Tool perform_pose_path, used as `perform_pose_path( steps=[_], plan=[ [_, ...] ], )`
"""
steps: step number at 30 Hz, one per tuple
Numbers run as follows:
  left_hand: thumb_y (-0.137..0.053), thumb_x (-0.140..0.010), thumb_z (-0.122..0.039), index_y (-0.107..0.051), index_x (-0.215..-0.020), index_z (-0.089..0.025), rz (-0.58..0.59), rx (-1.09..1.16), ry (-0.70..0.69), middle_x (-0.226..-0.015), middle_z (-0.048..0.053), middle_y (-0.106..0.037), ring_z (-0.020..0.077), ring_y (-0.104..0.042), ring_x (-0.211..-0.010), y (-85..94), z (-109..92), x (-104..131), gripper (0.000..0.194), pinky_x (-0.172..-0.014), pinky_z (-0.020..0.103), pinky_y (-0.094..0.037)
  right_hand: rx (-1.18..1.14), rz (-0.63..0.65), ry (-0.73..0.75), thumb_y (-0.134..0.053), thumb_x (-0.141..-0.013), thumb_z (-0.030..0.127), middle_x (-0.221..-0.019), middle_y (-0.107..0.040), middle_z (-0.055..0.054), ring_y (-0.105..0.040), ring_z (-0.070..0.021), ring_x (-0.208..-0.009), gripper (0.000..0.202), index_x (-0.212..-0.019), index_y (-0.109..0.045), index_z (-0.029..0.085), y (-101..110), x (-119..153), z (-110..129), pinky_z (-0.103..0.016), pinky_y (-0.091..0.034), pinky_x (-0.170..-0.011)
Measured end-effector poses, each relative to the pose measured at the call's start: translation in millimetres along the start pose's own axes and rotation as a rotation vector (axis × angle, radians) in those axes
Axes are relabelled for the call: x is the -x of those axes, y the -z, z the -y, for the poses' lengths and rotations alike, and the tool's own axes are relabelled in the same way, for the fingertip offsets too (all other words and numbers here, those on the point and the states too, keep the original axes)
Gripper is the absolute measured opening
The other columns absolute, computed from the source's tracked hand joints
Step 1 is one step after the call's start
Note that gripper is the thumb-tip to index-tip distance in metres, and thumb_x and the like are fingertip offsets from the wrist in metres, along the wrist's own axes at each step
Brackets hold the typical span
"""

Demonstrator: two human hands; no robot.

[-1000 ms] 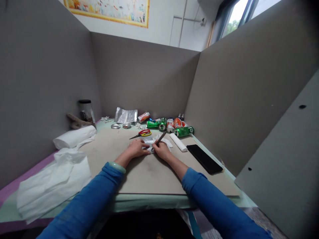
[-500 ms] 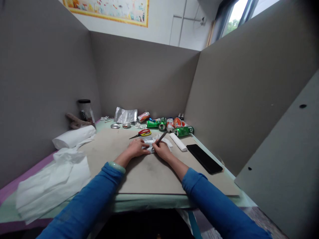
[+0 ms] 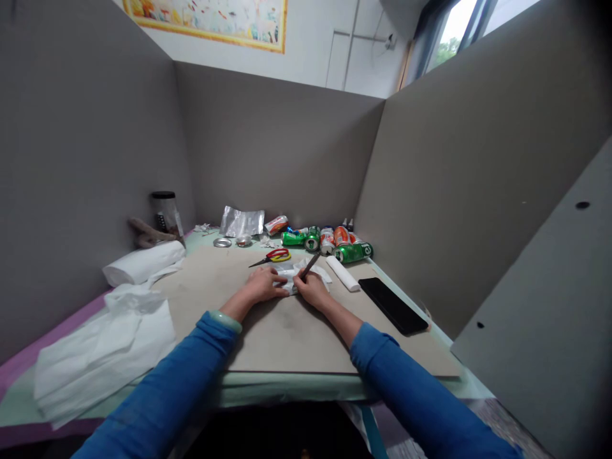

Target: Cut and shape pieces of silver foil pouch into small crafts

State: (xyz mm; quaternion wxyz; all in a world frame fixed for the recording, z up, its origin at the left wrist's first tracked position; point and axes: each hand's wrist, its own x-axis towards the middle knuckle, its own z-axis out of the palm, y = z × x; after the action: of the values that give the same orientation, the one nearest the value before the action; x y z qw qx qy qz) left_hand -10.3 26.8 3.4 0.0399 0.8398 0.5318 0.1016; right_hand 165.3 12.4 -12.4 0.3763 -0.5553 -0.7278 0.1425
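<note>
In the head view my right hand (image 3: 312, 287) is closed round a dark pen-like tool (image 3: 310, 264), tilted with its upper end to the right. Its tip is hidden by my fingers. Beneath both hands lies a crumpled white tissue with a silvery sheet (image 3: 285, 273) on it. My left hand (image 3: 262, 285) rests on the left edge of that sheet, fingers spread and pressing it down. Just behind my hands are red-and-yellow scissors (image 3: 277, 255), their blades pointing left. A white strip-shaped object (image 3: 342, 273) lies right of the tissue.
Crushed drink cans (image 3: 327, 240) line the back, beside a bent silver sheet (image 3: 242, 222) and round can ends (image 3: 222, 243). A black phone-like slab (image 3: 393, 306) lies right. On the left are a paper roll (image 3: 144, 262), loose white paper (image 3: 105, 357) and a black-lidded jar (image 3: 165, 213).
</note>
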Motion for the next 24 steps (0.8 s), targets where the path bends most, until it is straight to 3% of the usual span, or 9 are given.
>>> perform_pose_path(
  steps=[24],
  plan=[
    [-0.056,-0.072,-0.063,-0.064,-0.113,-0.037,-0.015,-0.008,-0.010,-0.121,0.002,-0.055,0.0290,-0.049,-0.109,-1.9,1.6,-1.0,0.049,-0.094,0.035,-0.036,-0.060,0.015,0.035,-0.045,-0.079,0.030,-0.058,-0.056,-0.001,-0.051,-0.0131,-0.057,0.021,-0.068,-0.057,0.017,1.6,2.3,-1.4,-0.021,-0.033,-0.054]
  ],
)
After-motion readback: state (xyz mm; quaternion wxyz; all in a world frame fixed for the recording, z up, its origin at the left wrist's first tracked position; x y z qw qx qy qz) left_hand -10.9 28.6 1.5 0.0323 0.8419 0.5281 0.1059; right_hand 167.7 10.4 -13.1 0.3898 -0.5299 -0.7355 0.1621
